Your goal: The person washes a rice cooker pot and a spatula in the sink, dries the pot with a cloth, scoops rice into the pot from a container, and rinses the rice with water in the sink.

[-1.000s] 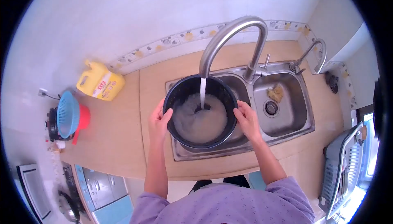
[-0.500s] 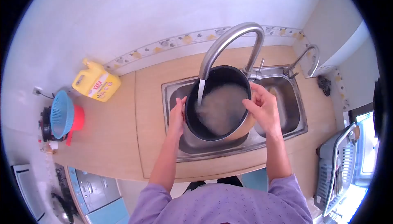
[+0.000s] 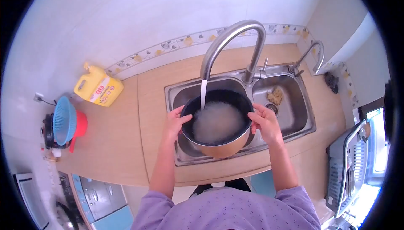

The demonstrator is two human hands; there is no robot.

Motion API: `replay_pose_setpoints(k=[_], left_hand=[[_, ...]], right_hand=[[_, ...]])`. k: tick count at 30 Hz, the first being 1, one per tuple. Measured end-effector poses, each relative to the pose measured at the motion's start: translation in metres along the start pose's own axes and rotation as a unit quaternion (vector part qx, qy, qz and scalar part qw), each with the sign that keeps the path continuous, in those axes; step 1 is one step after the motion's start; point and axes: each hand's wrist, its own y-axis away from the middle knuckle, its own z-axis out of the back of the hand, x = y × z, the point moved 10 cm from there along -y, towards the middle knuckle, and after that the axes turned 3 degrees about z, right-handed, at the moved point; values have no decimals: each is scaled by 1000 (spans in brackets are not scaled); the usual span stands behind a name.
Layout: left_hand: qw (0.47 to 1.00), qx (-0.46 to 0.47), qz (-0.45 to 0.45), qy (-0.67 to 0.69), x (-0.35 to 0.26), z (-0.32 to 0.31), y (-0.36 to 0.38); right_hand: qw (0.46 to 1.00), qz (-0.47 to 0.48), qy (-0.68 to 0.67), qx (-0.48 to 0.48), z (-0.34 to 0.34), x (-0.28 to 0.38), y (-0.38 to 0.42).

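Observation:
A cooking pot point(image 3: 225, 149) with a dark inside and a golden-brown outside is held over the left sink basin. My left hand point(image 3: 176, 122) grips its rim on the left, the thumb over the edge. On the opposite side, my right hand point(image 3: 267, 124) pinches the rim with thumb and fingers. Cloudy whitish water point(image 3: 219, 122) lies in the pot; what is under it cannot be made out. From the tall curved faucet point(image 3: 209, 57), a stream of water point(image 3: 203, 92) runs into the pot's left part.
The steel double sink point(image 3: 248, 151) has a yellowish crumpled thing point(image 3: 275, 96) by the drain in its right basin. A smaller tap point(image 3: 322, 57) stands behind. Left are a yellow jug point(image 3: 101, 86), a blue colander point(image 3: 64, 120) and a red container point(image 3: 81, 123). A grey dish rack point(image 3: 336, 167) stands right.
The pot has come down towards my body and sits more level; before, it was tilted with its right side raised. Both hands moved with it, still on the rim. The right basin shows more.

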Motion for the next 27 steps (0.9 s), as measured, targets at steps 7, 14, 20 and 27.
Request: replay_pose_setpoints(k=[7,14,20,27], left_hand=[[989,-69,-32,-124,-53,8,33],[960,-110,-181,-183,-85,1,50],[943,-126,-259,-166,-115,-10,51],[950,-133,-237,-155,-131,-14,48]], right_hand=[[997,-57,-54,17,-1,-78,3],[999,-37,-33,13,-9,-99,-10],[986,69,152,-7,27,-66,-51],[912,215,303,-174,137,44,-139]])
